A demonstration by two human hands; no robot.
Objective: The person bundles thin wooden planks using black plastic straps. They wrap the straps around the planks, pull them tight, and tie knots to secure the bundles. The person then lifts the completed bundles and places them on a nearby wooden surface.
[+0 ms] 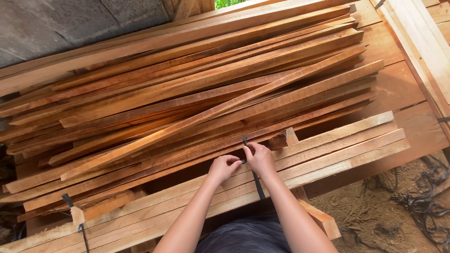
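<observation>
Both of my hands meet over a bundle of pale wooden slats (pixel 337 150) at the near edge of a big stack. My left hand (pixel 223 167) and my right hand (pixel 259 158) pinch a thin black strap (pixel 258 185) that runs across the bundle; its free end (pixel 244 140) sticks up just beyond my fingers. Behind the bundle lies a loose heap of long reddish-brown wooden strips (pixel 211 89), laid at slightly crossing angles.
A second black strap (pixel 69 201) wraps the bundle's left end. Wider boards (pixel 398 89) lie under the heap, and pale planks (pixel 422 42) run along the right. Sandy ground with tangled black strapping (pixel 422 201) is at lower right. A grey concrete surface (pixel 56 23) is at upper left.
</observation>
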